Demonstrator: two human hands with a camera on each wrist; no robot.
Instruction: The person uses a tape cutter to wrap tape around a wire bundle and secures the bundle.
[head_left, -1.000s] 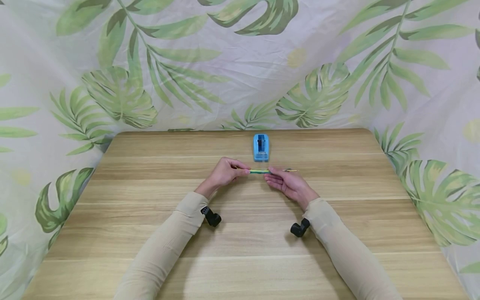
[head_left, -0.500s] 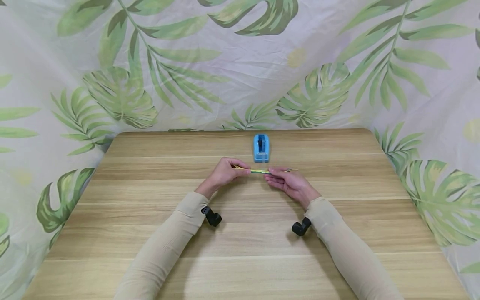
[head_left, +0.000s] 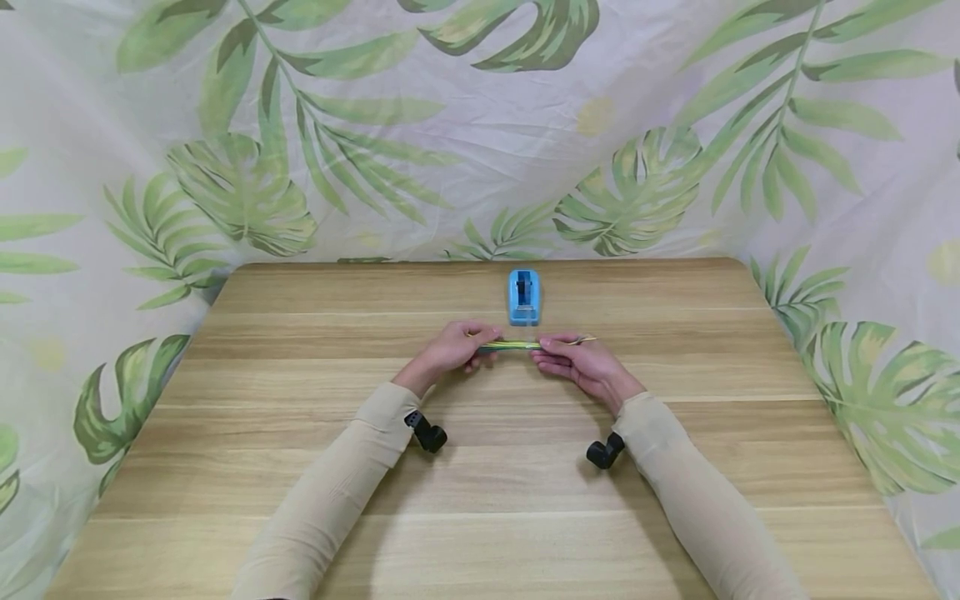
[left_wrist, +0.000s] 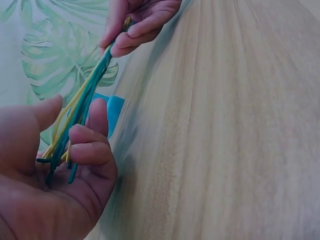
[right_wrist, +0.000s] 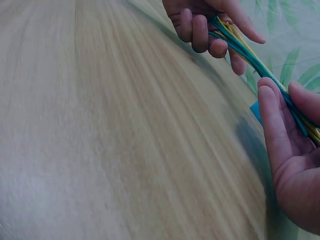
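A thin bundle of green and yellow wires [head_left: 513, 345] stretches between the two hands above the table. My right hand [head_left: 585, 364] pinches its right part between thumb and fingers, and short ends stick out beyond. At the other end, my left hand [left_wrist: 65, 165] has its thumb raised off the bundle, with relaxed, bent fingers beneath and around the loose wire ends. Just behind the bundle stands a blue tape dispenser [head_left: 523, 297]. A clear strip of tape [head_left: 529, 332] runs from it towards the bundle near my right fingertips; where it sticks is too small to tell.
The wooden table [head_left: 495, 500] reaches back to a leaf-patterned cloth [head_left: 480, 125], which hangs behind and along both sides. Black wrist cameras are strapped to the left sleeve [head_left: 322, 492] and the right sleeve [head_left: 705, 492].
My left hand has loosened its pinch: the thumb has lifted and more of the bundle's left part shows. My right hand keeps its pinch, with only a slight shift.
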